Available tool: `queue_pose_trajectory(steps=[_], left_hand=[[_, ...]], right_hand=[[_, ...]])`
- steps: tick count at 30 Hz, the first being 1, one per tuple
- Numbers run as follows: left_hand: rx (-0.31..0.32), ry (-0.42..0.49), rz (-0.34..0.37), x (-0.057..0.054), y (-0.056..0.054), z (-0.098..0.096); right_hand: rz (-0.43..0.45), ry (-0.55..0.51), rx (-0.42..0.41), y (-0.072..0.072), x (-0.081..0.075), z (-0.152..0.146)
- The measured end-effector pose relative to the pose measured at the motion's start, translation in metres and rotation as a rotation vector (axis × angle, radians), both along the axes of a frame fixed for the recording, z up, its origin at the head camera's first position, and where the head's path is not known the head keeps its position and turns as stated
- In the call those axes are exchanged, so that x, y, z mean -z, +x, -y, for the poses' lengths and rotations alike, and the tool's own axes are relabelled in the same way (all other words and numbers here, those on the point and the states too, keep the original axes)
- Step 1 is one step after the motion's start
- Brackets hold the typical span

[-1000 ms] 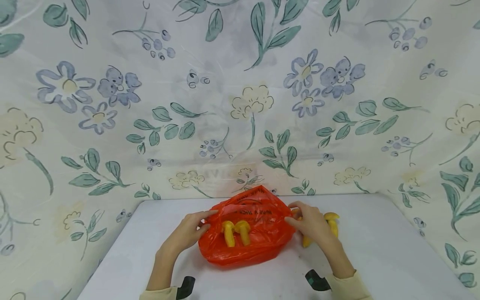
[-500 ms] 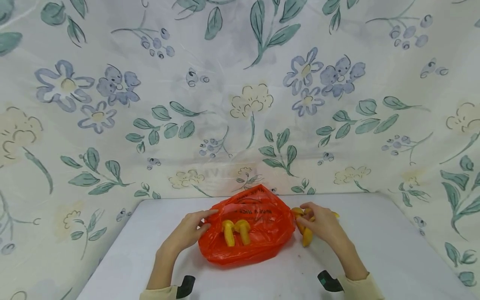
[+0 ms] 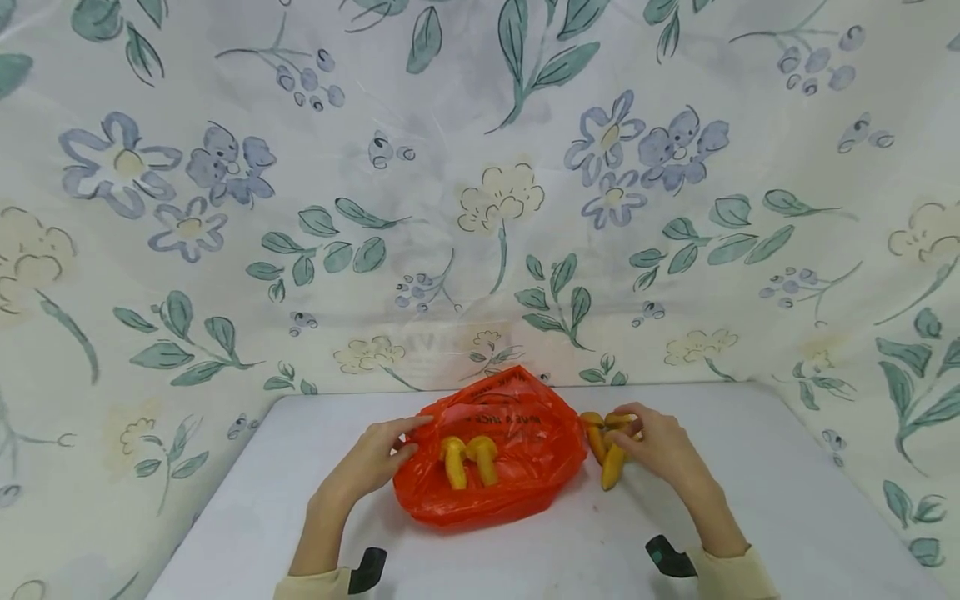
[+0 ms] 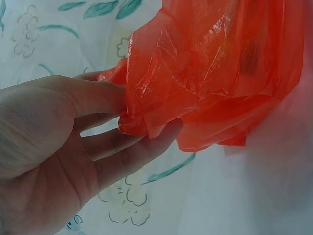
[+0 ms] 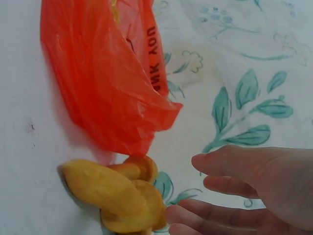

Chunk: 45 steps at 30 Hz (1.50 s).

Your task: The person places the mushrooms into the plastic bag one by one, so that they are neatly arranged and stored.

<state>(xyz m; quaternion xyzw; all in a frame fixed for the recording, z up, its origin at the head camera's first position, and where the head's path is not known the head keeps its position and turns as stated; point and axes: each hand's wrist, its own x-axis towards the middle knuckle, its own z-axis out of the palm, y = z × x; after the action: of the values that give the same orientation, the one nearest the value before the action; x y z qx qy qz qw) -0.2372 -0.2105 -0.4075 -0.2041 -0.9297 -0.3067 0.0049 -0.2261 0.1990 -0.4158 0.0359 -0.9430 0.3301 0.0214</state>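
A red plastic bag (image 3: 536,483) with dark print lies with its mouth spread toward me. Two yellow mushrooms (image 3: 486,462) rest side by side in its opening. My left hand (image 3: 367,462) holds the bag's left edge; in the left wrist view the thumb and fingers close on the crumpled red film (image 4: 156,88). Just right of the bag, my right hand (image 3: 660,446) has let its fingers extend toward a small group of yellow mushrooms (image 3: 612,468). In the right wrist view its fingertips are right at the cap of the nearest mushroom (image 5: 107,191), thumb held apart from it.
The bag and mushrooms lie on a white table (image 3: 300,442). Behind the table's back edge hangs a floral-patterned cloth (image 3: 480,275). A black strap piece (image 3: 670,557) shows by the right sleeve, and another (image 3: 368,570) by the left.
My right hand has left the bag's right edge and moved right, over to the loose mushrooms, uncovering some of them. The left hand keeps its hold, and the bag stays in place.
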Motion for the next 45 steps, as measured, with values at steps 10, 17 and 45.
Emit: queue_pose_trajectory(steps=[10,17,45], left_hand=[[-0.027,0.004,0.029,-0.001,-0.002,-0.003],[-0.012,0.017,0.014,0.001,0.000,0.000],[-0.021,0.007,0.015,0.003,-0.001,0.000]], right_hand=[[0.045,0.044,0.077,0.004,-0.007,-0.022],[0.051,0.033,0.072,0.000,-0.004,-0.032],[0.140,0.097,0.106,-0.002,0.006,-0.049]])
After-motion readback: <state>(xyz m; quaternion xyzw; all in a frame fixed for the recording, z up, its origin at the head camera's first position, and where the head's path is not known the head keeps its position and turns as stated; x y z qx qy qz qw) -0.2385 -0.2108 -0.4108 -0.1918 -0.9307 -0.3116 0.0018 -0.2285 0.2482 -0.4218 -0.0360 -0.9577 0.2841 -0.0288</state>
